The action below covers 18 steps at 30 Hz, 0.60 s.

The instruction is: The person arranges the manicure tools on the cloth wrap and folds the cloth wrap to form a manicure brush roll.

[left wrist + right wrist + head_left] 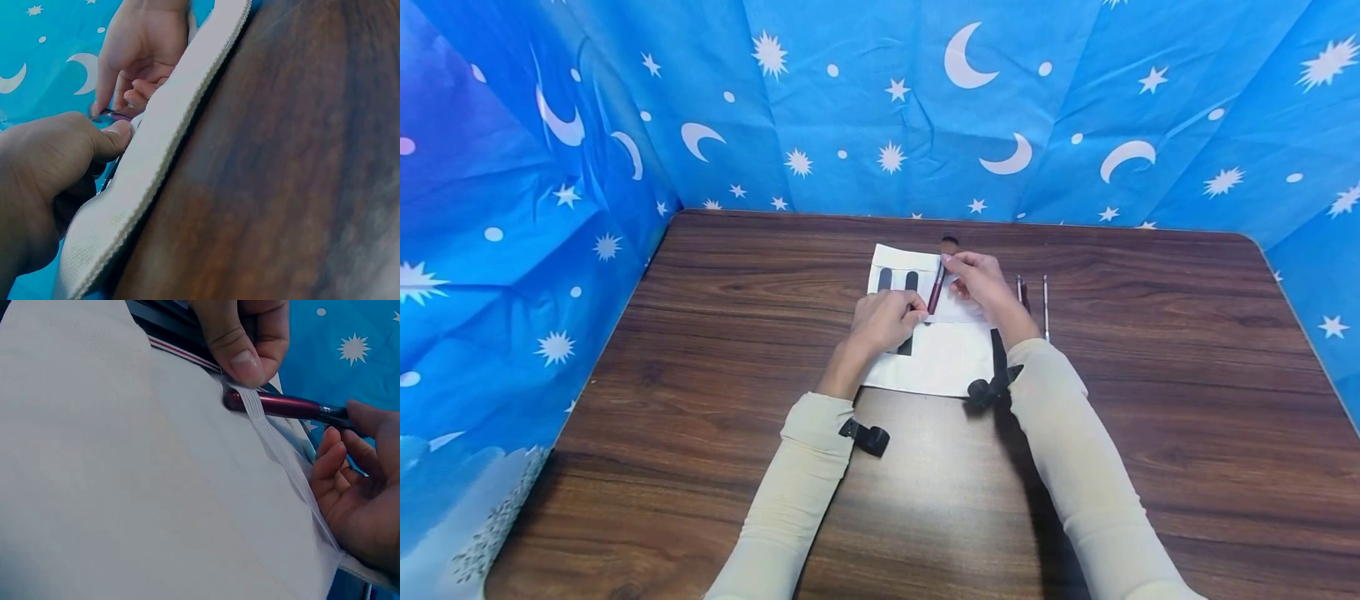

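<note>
A white fabric pouch [943, 358] lies unfolded on the table, with a white elastic band [284, 453] across it. My right hand [981, 279] pinches a makeup brush [936, 292] near its brown bristle end. Its dark red handle [287, 405] passes under the elastic, and the rounded tip shows on the other side. My left hand [883, 321] pinches the elastic's edge between thumb and finger, right beside that tip. Dark, flat, round-ended pieces [912, 281] sit in the pouch's left part, partly covered by my left hand.
To the right of the pouch, a thin silver-coloured stick [1046, 304] and a shorter dark one [1022, 292] lie on the brown wooden table [1172, 400]. A blue cloth [865, 108] with moons and stars hangs behind the far table edge. Black straps [868, 437] circle both wrists.
</note>
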### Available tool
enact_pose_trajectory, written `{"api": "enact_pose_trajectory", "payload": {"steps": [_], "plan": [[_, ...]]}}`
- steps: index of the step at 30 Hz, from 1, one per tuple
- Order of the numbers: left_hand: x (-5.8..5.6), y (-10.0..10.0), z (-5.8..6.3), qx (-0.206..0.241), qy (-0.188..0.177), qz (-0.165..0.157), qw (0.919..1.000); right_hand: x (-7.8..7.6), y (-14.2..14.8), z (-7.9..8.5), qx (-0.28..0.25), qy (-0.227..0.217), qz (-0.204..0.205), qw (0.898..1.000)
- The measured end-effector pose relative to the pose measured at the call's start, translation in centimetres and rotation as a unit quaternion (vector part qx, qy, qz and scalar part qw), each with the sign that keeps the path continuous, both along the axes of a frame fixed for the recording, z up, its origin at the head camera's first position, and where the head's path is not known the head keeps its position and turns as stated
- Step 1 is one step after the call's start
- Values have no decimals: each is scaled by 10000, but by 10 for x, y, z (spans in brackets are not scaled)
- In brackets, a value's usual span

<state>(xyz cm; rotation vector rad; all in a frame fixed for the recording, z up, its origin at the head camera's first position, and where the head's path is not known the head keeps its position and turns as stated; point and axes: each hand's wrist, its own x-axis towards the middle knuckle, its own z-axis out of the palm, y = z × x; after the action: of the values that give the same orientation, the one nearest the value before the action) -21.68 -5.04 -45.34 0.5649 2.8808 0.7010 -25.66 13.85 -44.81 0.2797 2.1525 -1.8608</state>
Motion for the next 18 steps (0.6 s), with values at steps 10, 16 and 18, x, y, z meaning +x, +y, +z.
{"api": "enact_pose_trajectory", "payload": {"steps": [10,16,18], "plan": [[0,0,2,154,-48,34,9999,11,14,16,815,-261,2064,9747],[1,0,2,135,-19,62,9999,11,15,15,1111,-404,2383,9640],[0,0,1,130,-16,64,9999,10,15,13,1122,-397,2390,9637]]}}
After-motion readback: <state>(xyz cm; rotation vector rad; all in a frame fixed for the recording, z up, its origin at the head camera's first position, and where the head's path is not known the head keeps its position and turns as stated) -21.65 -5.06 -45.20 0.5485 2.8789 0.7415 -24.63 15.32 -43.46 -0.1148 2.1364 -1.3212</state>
